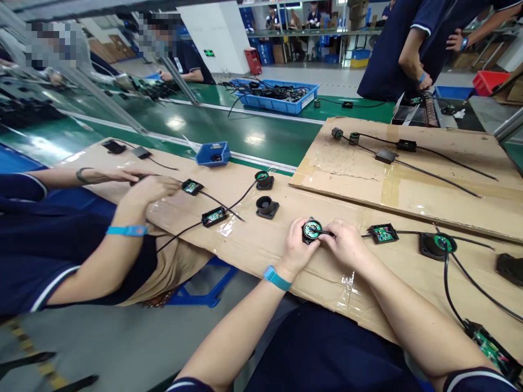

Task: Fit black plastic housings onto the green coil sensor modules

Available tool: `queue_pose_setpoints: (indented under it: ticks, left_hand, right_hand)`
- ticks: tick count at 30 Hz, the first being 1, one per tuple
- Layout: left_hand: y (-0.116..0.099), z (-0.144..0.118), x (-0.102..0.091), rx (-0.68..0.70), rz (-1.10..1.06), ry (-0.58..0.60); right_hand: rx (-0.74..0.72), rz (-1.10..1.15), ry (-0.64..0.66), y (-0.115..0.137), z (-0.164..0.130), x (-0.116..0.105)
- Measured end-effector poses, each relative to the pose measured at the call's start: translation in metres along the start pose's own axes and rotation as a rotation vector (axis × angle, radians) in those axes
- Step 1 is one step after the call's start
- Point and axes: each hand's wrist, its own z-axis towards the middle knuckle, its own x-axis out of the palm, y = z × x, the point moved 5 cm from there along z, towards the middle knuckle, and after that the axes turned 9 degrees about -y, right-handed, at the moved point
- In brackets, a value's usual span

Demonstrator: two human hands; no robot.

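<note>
while both hands meet at lower centre of the frame, the left hand [295,245] cups a round black part [311,230] with a green disc showing on its face, fingers closed around its left side. the right hand [346,244] pinches at the part's right edge, fingertips closed where a thin wire leaves it. the part sits just above the cardboard [261,245] that covers the bench. a teal wristband [277,278] circles the left wrist.

just right of the hands lies a small green board [382,233] in a black frame, and further right another round part [438,245] with a black cable running toward the lower right corner. above the hands, near centre, a black housing [267,207] stands beside a third round part [263,179].

at left of the frame a co-worker's hands [139,182] rest closed on the cardboard, near two more boards [214,216] on wires. a small blue tray [213,153] sits at the edge of the green conveyor [253,133], and a large blue bin [278,95] of cables lies across it, upper centre.
</note>
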Motion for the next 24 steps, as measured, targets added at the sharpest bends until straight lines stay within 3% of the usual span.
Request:
queue_pose_setpoints:
  ticks: [7, 13, 17, 20, 24]
  left_hand:
    - [-0.002, 0.003, 0.001, 0.112, 0.228, 0.096]
    - [-0.013, 0.032, 0.003, 0.314, 0.421, 0.432]
    - [-0.028, 0.042, 0.016, 0.500, 0.650, 0.665]
    - [-0.036, 0.041, 0.028, 0.607, 0.631, 0.756]
    - [-0.038, 0.050, 0.030, 0.614, 0.547, 0.801]
  right_hand:
    - [0.046, 0.116, -0.026, -0.010, 0.003, 0.010]
    - [0.111, 0.090, -0.039, -0.024, 0.006, 0.018]
    - [0.099, 0.029, -0.009, -0.028, 0.004, 0.026]
    - [0.106, -0.015, 0.019, -0.028, 0.002, 0.033]
    - [0.121, -0.062, 0.056, -0.030, 0.001, 0.036]
